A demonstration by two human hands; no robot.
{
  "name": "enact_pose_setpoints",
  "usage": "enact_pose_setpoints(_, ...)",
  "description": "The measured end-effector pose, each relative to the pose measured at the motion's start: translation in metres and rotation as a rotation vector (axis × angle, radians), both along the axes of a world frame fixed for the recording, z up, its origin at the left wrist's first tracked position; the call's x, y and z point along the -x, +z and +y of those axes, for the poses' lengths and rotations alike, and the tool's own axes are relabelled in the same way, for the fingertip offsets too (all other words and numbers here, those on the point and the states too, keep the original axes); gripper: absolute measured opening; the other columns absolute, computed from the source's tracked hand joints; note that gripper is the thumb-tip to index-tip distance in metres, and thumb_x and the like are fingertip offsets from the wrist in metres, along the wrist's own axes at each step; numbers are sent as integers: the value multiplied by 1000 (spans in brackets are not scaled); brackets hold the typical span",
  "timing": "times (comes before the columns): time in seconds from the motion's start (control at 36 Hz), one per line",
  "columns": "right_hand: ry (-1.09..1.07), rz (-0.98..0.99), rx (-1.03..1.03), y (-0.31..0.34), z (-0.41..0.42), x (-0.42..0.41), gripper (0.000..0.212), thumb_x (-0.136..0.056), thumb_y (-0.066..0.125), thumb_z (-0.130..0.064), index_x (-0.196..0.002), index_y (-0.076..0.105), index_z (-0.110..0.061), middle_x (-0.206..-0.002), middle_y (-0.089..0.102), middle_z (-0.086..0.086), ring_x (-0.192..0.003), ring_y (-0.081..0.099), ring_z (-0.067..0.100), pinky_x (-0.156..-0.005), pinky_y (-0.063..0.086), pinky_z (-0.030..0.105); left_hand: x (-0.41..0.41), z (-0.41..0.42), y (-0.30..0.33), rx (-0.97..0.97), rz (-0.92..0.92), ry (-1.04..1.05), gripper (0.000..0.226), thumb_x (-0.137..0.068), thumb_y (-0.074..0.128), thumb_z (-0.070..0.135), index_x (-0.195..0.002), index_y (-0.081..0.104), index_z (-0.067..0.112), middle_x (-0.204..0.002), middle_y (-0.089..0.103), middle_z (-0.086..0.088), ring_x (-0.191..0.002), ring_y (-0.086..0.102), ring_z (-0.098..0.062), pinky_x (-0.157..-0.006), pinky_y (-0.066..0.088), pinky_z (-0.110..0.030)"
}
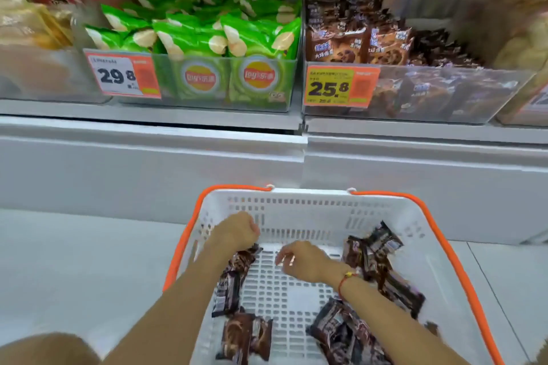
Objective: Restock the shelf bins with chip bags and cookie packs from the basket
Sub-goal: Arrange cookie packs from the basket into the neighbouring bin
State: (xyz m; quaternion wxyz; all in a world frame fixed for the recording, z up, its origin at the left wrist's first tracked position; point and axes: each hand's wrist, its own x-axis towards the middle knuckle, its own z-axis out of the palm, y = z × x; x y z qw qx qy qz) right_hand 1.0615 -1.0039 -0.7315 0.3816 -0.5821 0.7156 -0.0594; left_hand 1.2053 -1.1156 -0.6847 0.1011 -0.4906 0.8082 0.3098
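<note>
White plastic formed the basket (308,207), whose floor held brown cookie packs (382,264) scattered from three to nine o'clock, while above them the left hand (237,231) gripped a pack (241,261) at nine o'clock and the right hand (302,264) hovered, fingers loosely curled, holding nothing.

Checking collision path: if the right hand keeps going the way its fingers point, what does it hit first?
The right hand points left across the basket. First in line looks like the brown cookie packs under the left hand, with bare basket floor between. Depth is unclear.
</note>
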Motion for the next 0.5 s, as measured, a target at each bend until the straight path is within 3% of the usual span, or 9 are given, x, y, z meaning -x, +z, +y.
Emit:
enact_pose_setpoints(0.06, 42, -8, -54, -27, 8, -14, 25, -95, 51, -13, -115, 65, -15, -118, 63, 9, -95, 60, 23, -90, 50, 42, -16, 19, -44, -71, -51, -17, 24, -94, 48, 21, -82, 68, 13, -94, 68, -7, -89, 64, -26, -84, 53, -38)
enact_pose_setpoints(0.11, 66, -2, -87, -49, 17, -27, 28, -96, 47, -13, -120, 63, -16, -127, 59, 8, -103, 60, 26, -89, 51, 40, -36, 39, -80, -133, -149, -52, 21, -93, 50, 22, -103, 69, 16, -109, 67, -5, -101, 62, -26, -90, 52, -38)
enact_pose_setpoints(0.17, 84, 3, -125, -68, 28, -41, 33, -97, 46, -14, -128, 57, -17, -131, 55, 7, -109, 58, 28, -87, 50, 36, -52, 58, -102, -181, -207, -124, 25, -90, 52, 15, -109, 66, 24, -118, 64, -3, -109, 59, -25, -96, 48, -37)
enact_pose_setpoints(0.25, 131, 12, -173, -90, 47, -61, 43, -96, 46, -11, -139, 46, -14, -141, 46, 10, -124, 48, 30, -98, 45, 39, -68, 83, -122, -211, -228, -265, 34, -85, 49, 6, -110, 64, 23, -111, 65, -6, -105, 61, -27, -90, 50, -37)
enact_pose_setpoints(0.31, 156, 18, -180, -100, 56, -71, 39, -94, 48, -11, -133, 49, -8, -132, 50, 16, -119, 49, 34, -96, 45, 45, -73, 91, -129, -154, -212, -295, 29, -82, 49, 8, -104, 64, 22, -104, 66, -6, -102, 63, -28, -85, 51, -39)
enact_pose_setpoints(0.42, 164, 74, -200, -109, 59, -77, 29, -95, 53, -23, -116, 57, -4, -118, 53, 16, -109, 52, 34, -90, 47, 44, -70, 95, -131, -23, -310, -340, 37, -91, 51, 12, -126, 57, 21, -126, 54, -4, -118, 52, -26, -96, 45, -37)
enact_pose_setpoints(0.5, 54, 23, -174, -111, 56, -77, 24, -94, 58, -26, -103, 67, -5, -105, 65, 11, -98, 61, 28, -85, 52, 42, -67, 91, -135, -4, -427, -308, 34, -93, 51, 13, -126, 55, 21, -128, 53, -4, -118, 53, -25, -95, 45, -37)
